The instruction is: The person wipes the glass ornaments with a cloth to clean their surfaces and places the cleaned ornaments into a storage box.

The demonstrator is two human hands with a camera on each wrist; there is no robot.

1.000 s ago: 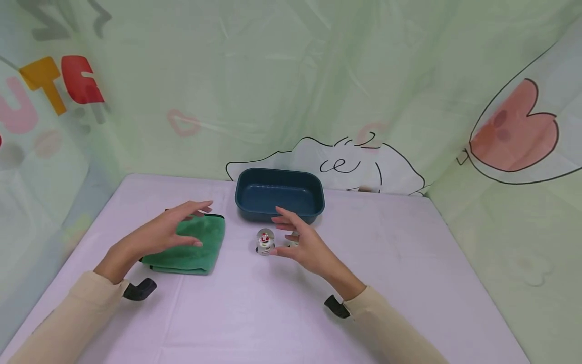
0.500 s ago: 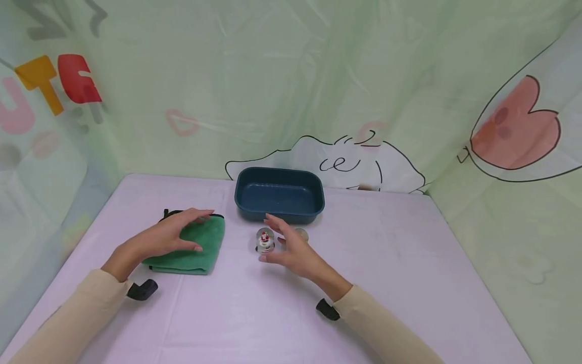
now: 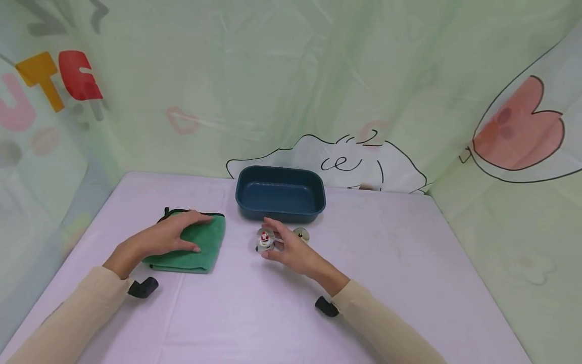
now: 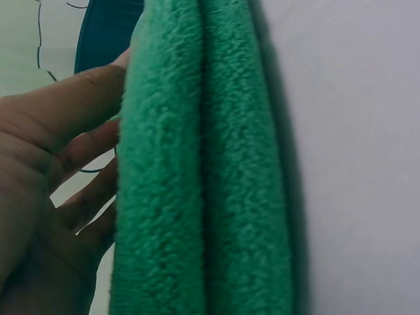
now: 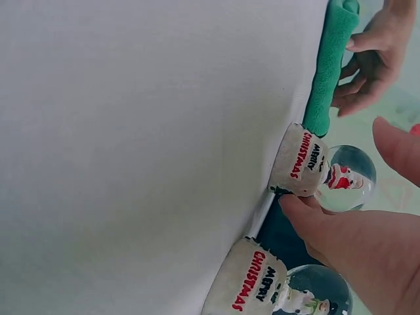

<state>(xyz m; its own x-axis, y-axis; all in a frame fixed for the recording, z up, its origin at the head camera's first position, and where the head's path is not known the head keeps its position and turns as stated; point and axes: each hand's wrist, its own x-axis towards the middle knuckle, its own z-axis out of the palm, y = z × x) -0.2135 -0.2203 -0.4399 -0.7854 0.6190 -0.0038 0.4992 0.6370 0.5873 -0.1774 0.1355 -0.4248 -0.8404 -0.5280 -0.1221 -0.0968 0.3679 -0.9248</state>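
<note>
My left hand (image 3: 165,236) rests over a folded green towel (image 3: 203,247) with black edging, its fingers spread loosely on top. In the left wrist view the towel's thick fold (image 4: 197,164) hides the fingertips. My right hand (image 3: 293,251) reaches round a small snow globe (image 3: 265,239) with a Santa figure inside. In the right wrist view one finger lies behind the globe's white "Merry Christmas" base (image 5: 296,159), while the thumb (image 5: 397,147) stands apart from it. A second snow globe (image 3: 301,234), holding a snowman, stands beside this hand, partly hidden by it in the head view.
A dark blue rectangular tub (image 3: 279,215) stands just behind the globes. The table has a pale lilac cover (image 3: 382,263). Green printed sheets (image 3: 273,91) hang along its back and sides.
My right hand has moved left and in around the Santa globe, uncovering part of the second globe. My left hand has lowered slightly onto the towel.
</note>
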